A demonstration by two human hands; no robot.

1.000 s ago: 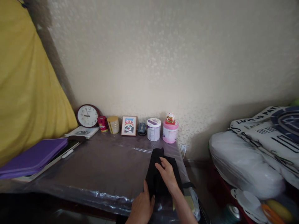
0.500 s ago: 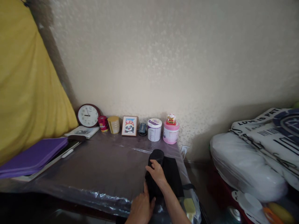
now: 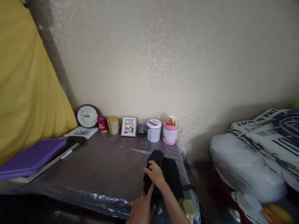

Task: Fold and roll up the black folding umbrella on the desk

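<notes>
Black cloth: the soft, matte black cloth (image 3: 171,175) lies folded flat at the near right corner of the bench (image 3: 105,161). Its far left end is rolled into a rounded hump.
Right hand: your right hand (image 3: 155,176) sits on the left part of the cloth, with the fingers curled down over the fold and gripping the fabric.
Left hand: your left hand (image 3: 140,211) is at the near edge of the bench. The forefinger is stretched straight and touches the cloth's near left edge, and the other fingers are loose and closed on nothing.
Bench cover: a glossy, crinkled clear plastic sheet (image 3: 93,194) covers the dark top and bunches into shiny folds along your edge.
Back row: against the pebbled cream wall stand, from left to right:
- a round clock (image 3: 87,116) with a dark red rim
- a small red tin (image 3: 102,123)
- a ribbed gold tin (image 3: 113,125)
- a framed panda picture (image 3: 129,126)
- a white cylindrical canister (image 3: 154,130)
- a pink canister (image 3: 170,133) with a little cat figurine (image 3: 171,118) on its lid

Left side: a flat purple pad (image 3: 32,157) lies well apart from the cloth, beneath a draped yellow curtain (image 3: 23,93).
Right of the bench: a puffy white plastic bag (image 3: 245,168) lies under printed bedding (image 3: 268,133).
</notes>
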